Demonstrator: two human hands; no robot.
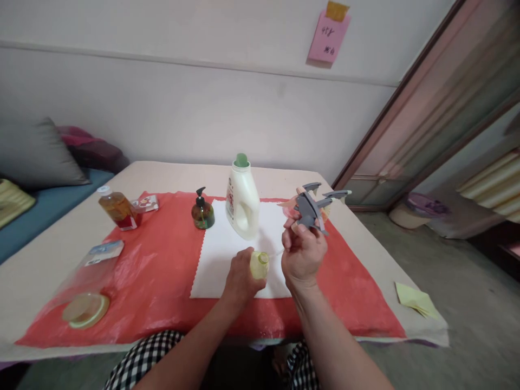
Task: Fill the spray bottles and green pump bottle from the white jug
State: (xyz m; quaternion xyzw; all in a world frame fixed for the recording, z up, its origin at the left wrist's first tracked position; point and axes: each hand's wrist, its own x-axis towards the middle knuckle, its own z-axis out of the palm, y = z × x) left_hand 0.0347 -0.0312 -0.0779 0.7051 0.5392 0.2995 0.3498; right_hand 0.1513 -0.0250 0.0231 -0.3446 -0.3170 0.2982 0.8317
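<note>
My left hand (pixel 242 273) is closed around a small translucent yellow bottle (pixel 260 265) with an uncapped neck, over the white sheet (pixel 219 257). My right hand (pixel 304 249) is raised beside it, its fingers wrapped on a grey plastic piece with several winglike prongs (pixel 311 208); its kind is unclear. Beyond both hands stands a large cream detergent jug (pixel 247 208) with a green cap. A dark pump bottle (pixel 203 211) is upright to its left. Partly hidden behind the grey piece, something pinkish and round (pixel 289 211) lies on the table.
A red plastic cover (pixel 162 260) lies over the pale table (pixel 385 271). To the left are a bottle of amber liquid (pixel 119 208), a small packet (pixel 146 203), a clear pouch (pixel 95 260) and a round lidded container (pixel 86 310). Yellow paper notes (pixel 416 299) lie at the right edge.
</note>
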